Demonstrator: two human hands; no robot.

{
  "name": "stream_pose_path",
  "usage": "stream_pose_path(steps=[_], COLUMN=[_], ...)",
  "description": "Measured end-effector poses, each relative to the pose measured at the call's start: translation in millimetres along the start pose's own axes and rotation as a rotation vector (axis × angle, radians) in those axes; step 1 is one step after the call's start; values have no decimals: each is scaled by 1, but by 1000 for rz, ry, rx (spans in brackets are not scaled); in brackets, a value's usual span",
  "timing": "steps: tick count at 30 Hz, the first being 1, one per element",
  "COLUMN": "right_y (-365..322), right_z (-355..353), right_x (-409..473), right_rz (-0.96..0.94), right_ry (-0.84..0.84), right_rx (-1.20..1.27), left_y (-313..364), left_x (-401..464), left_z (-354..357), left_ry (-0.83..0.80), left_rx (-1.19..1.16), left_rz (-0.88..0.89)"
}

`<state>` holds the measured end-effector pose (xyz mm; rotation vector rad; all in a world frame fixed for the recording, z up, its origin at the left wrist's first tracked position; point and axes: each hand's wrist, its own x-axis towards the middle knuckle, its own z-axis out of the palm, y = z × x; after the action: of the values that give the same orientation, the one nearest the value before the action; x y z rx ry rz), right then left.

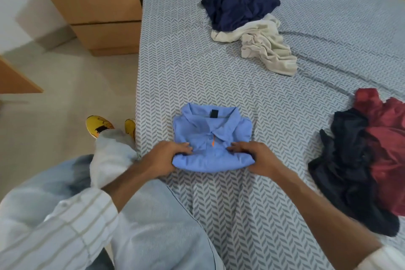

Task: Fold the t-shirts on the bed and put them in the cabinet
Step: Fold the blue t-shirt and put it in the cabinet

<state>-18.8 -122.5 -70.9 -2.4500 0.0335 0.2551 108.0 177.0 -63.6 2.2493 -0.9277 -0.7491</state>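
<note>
So the bed (285, 98) is taking up most of the view, wearing a grey-and-white herringbone sheet that's rumpling a bit toward the right. Off its left side a light wooden cabinet (98, 6) with two drawer fronts is standing on the pale floor.

The person's legs in light blue jeans (157, 226) are filling the bottom left, one knee pushing up onto the mattress, and a yellow shoe (97, 126) is poking out by the bed's edge.

On the right edge a dark navy shirt (344, 173) is lying crumpled, touching and partly overlapping a maroon shirt (388, 149). Further up the bed another navy shirt (236, 10) is sitting bunched against a cream shirt (265, 48), both unfolded and well apart from the hands.

The light blue polo shirt (210, 138) is lying near the front-left part of the bed, already folded into a compact rectangle with the collar facing up and away from the person.

The left hand (164, 160) is gripping the near left corner of that polo, fingers curling over the top and thumb tucking under the fold. The right hand (252, 158) is doing the same at the near right corner, so both are clamping on the shirt's near edge.
</note>
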Motion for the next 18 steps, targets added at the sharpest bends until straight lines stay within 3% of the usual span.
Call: stream_pose_path(steps=[4,10,13,15,18], right_y=[15,25,8,-17,-46], right_z=[22,24,22,21,34], right_x=[-19,-47,-47,-41,-30], right_rz=[-221,-288,-252,-227,-331], right_ry=[70,69,279,406,353], right_rx=[-268,-464,-366,-262,-210], left_y=[-12,-14,0,9,16], left_x=[-11,-24,-25,-25,-26], left_z=[12,16,17,18,28], left_ry=[-27,-126,54,189,218], left_rx=[97,390,531,468,392], left_rz=[202,268,373,384,357])
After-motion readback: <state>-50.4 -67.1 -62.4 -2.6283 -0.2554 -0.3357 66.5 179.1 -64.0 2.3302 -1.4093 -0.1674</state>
